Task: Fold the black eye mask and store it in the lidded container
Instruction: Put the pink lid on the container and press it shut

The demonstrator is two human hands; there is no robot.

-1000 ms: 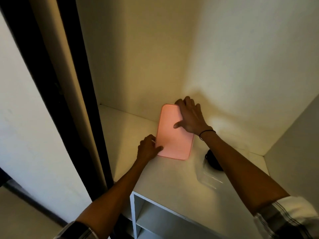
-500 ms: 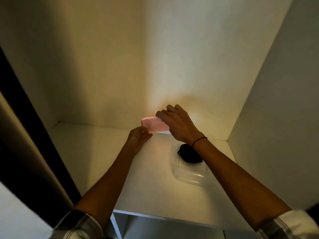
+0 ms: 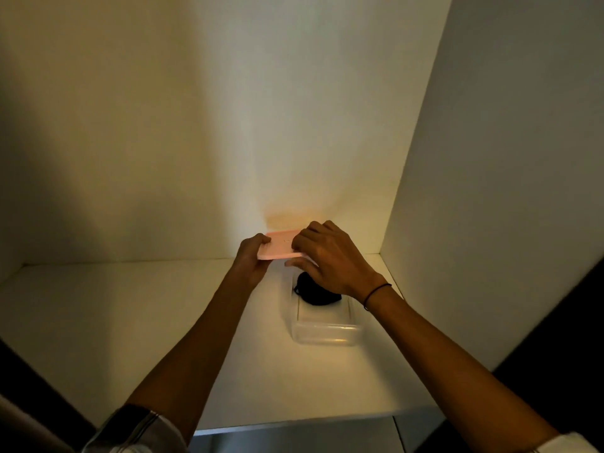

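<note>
The black eye mask lies bunched up in the far end of a clear plastic container on the white shelf. Both hands hold the pink lid in the air, nearly flat, just above and behind the container's far left corner. My left hand grips the lid's left edge. My right hand holds its right side from above and hides part of the mask and the container's far rim.
The white shelf is boxed in by a back wall and a right side panel close to the container. Its front edge runs below my forearms, with a lower compartment underneath.
The pink lid was lying flat on the shelf under both hands; it has been lifted and carried right, over the container. The camera view has swung to the right.
</note>
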